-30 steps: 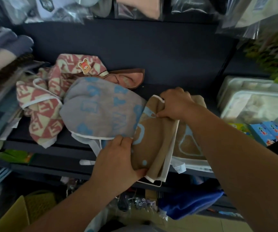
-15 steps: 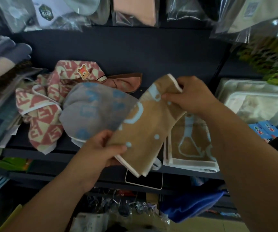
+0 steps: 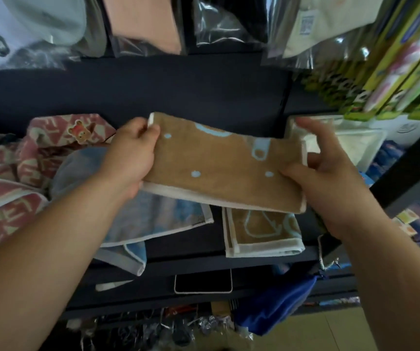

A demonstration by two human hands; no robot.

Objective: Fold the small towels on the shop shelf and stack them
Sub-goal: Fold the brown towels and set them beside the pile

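Note:
A tan towel point(image 3: 219, 163) with pale blue marks and white edging is held flat above the dark shelf point(image 3: 203, 262), folded in a long strip. My left hand point(image 3: 130, 155) grips its left end, thumb on top. My right hand point(image 3: 327, 173) pinches its right end. Under it on the shelf lies a folded tan towel point(image 3: 262, 231) of the same pattern. A grey-blue towel point(image 3: 138, 219) lies unfolded to the left, partly hanging over the shelf edge. A red and cream patterned towel point(image 3: 14, 173) is heaped at far left.
Bagged goods point(image 3: 153, 24) hang above the shelf. White packaged items point(image 3: 350, 145) and green boxes point(image 3: 393, 72) stand at the right. A phone point(image 3: 203, 283) lies on the lower ledge, with a blue bag point(image 3: 274, 310) beside it.
The tan towel has been lifted and turned from a diagonal hold to a level strip stretched between both hands. My left hand moved up to its left end; my right hand moved to its right end.

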